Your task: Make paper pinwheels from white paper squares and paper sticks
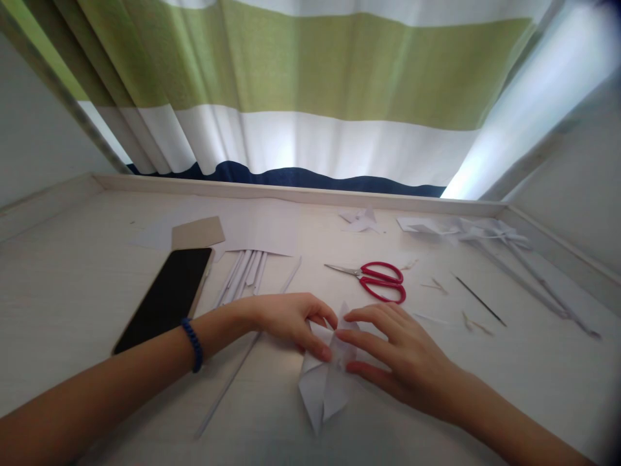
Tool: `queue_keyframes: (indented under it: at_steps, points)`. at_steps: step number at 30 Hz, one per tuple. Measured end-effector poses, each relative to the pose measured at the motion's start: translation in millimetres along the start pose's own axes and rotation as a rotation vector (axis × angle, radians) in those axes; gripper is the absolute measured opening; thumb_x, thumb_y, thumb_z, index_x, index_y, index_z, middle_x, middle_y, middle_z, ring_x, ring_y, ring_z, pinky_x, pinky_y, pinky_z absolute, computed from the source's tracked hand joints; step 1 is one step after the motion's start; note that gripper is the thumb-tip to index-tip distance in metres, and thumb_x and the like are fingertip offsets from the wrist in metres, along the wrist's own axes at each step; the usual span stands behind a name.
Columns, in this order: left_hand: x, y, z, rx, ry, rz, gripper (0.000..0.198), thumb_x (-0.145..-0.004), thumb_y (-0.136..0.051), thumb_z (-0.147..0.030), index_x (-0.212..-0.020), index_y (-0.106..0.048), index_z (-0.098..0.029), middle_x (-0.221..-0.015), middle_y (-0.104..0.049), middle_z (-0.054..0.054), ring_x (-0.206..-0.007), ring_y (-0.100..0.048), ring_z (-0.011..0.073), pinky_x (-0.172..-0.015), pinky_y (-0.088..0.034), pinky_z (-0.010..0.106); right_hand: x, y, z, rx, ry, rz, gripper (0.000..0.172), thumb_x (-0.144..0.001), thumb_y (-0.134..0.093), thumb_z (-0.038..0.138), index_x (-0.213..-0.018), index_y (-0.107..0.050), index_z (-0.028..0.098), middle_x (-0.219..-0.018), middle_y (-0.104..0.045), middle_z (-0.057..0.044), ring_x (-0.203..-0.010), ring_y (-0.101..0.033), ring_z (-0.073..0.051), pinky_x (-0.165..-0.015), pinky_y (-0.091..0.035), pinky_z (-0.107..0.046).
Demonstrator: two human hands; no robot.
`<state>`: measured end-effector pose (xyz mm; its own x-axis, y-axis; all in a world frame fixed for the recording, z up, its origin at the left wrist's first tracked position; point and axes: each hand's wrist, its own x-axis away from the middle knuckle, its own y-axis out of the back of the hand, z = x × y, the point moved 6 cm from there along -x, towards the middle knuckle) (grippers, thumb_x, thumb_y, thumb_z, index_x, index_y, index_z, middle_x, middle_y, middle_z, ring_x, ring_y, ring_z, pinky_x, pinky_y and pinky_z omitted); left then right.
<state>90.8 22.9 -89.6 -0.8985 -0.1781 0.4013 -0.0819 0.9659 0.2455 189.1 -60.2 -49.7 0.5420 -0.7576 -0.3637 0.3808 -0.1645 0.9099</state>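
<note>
A folded white paper pinwheel lies between my hands near the front of the table, its lower blades pointing toward me. My left hand, with a dark blue band at the wrist, pinches its upper left part between thumb and fingers. From the right, my right hand has its bent, slightly spread fingertips on the paper near the centre and along the right blade. The fingers partly cover the middle. Just beyond my right hand lie scissors with red handles, their blades pointing left.
Left of my hands lie a black phone, rolled paper sticks, white sheets and brown card. A long paper stick is nearby. Farther back are another pinwheel, pinwheels on sticks and a thin dark rod.
</note>
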Motion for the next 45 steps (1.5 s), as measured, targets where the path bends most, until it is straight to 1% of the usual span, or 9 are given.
queue_keyframes:
  at_steps: [6,11,20,27,32,36,40,42,45]
  points:
    - [7.8,5.6,-19.2,-0.319,-0.122,-0.226,0.051,-0.065,-0.069,-0.036,-0.109,-0.055,-0.015,-0.102,-0.061,0.008,-0.092,-0.055,0.0202,-0.081,-0.040,0.029,-1.2,-11.9,-1.2,-0.036,-0.052,0.120,0.015,-0.082,-0.053,0.027,-0.093,-0.060,0.022,-0.099,-0.058,-0.006,-0.086,-0.050,-0.021,-0.074,-0.039,-0.037]
    - [33.4,8.1,-39.8,-0.604,-0.227,-0.465,0.042,-0.077,-0.058,-0.036,-0.114,-0.050,-0.018,-0.113,-0.054,0.007,-0.102,-0.050,0.0191,-0.087,-0.037,0.029,-1.4,-14.4,-7.4,-0.121,-0.132,0.103,0.016,-0.082,-0.053,0.031,-0.079,-0.060,0.017,-0.075,-0.060,-0.004,-0.073,-0.049,-0.017,-0.065,-0.036,-0.031]
    - [43.5,-15.4,-38.0,-0.965,-0.281,-0.521,0.023,-0.083,-0.049,-0.030,-0.104,-0.054,-0.021,-0.096,-0.057,0.003,-0.085,-0.053,0.0182,-0.075,-0.042,0.031,-0.3,-20.3,-8.7,-0.273,-0.159,0.152,0.030,-0.086,-0.046,0.030,-0.061,-0.054,0.016,-0.059,-0.053,0.000,-0.060,-0.045,-0.012,-0.054,-0.030,-0.024]
    - [36.8,-53.6,-37.3,-1.245,-0.465,-0.567,0.017,-0.083,-0.049,-0.026,-0.089,-0.060,-0.014,-0.088,-0.063,0.006,-0.082,-0.056,0.0200,-0.076,-0.044,0.036,0.6,-19.6,-4.9,-0.215,-0.149,0.125,0.033,-0.088,-0.040,0.027,-0.060,-0.053,0.016,-0.057,-0.051,0.000,-0.058,-0.042,-0.012,-0.053,-0.029,-0.026]
    - [33.0,-67.8,-27.9,-1.291,-0.495,-0.637,0.035,-0.080,-0.051,-0.040,-0.094,-0.061,-0.009,-0.097,-0.064,0.012,-0.093,-0.056,0.0234,-0.089,-0.041,0.038,2.8,-22.1,-8.4,-0.210,-0.146,0.098,0.026,-0.089,-0.040,0.030,-0.074,-0.059,0.018,-0.063,-0.057,-0.001,-0.060,-0.048,-0.013,-0.054,-0.035,-0.025]
    - [32.1,-72.4,-24.6,-1.322,-0.475,-0.619,0.035,-0.081,-0.051,-0.037,-0.097,-0.061,-0.008,-0.101,-0.063,0.013,-0.095,-0.057,0.0236,-0.092,-0.039,0.039,12.5,-15.9,-13.9,-0.175,-0.201,0.002,0.021,-0.084,-0.050,0.033,-0.095,-0.057,0.016,-0.070,-0.059,-0.002,-0.064,-0.055,-0.013,-0.055,-0.044,-0.024]
    - [32.9,-71.9,-23.0,-1.306,-0.463,-0.635,0.033,-0.084,-0.046,-0.032,-0.100,-0.059,-0.007,-0.109,-0.060,0.015,-0.101,-0.055,0.0237,-0.093,-0.039,0.038,21.6,9.2,5.7,-0.011,0.024,-0.192,0.012,-0.081,-0.054,0.021,-0.092,-0.059,0.016,-0.083,-0.066,-0.005,-0.078,-0.061,-0.015,-0.067,-0.050,-0.027]
    - [32.6,-71.8,-20.7,-1.298,-0.456,-0.629,0.033,-0.084,-0.045,-0.032,-0.101,-0.058,-0.007,-0.111,-0.060,0.015,-0.102,-0.055,0.0241,-0.092,-0.041,0.038,24.7,10.1,22.0,0.066,0.220,-0.119,0.018,-0.084,-0.047,0.012,-0.088,-0.063,0.017,-0.083,-0.069,-0.003,-0.078,-0.062,-0.014,-0.068,-0.051,-0.026]
    - [32.7,-72.2,-18.0,-1.293,-0.464,-0.621,0.033,-0.085,-0.044,-0.032,-0.103,-0.058,-0.008,-0.112,-0.059,0.014,-0.102,-0.055,0.0241,-0.092,-0.041,0.038,28.2,3.4,31.0,0.112,0.333,-0.019,0.027,-0.086,-0.038,0.007,-0.090,-0.064,0.015,-0.092,-0.070,-0.003,-0.085,-0.062,-0.015,-0.071,-0.052,-0.027]
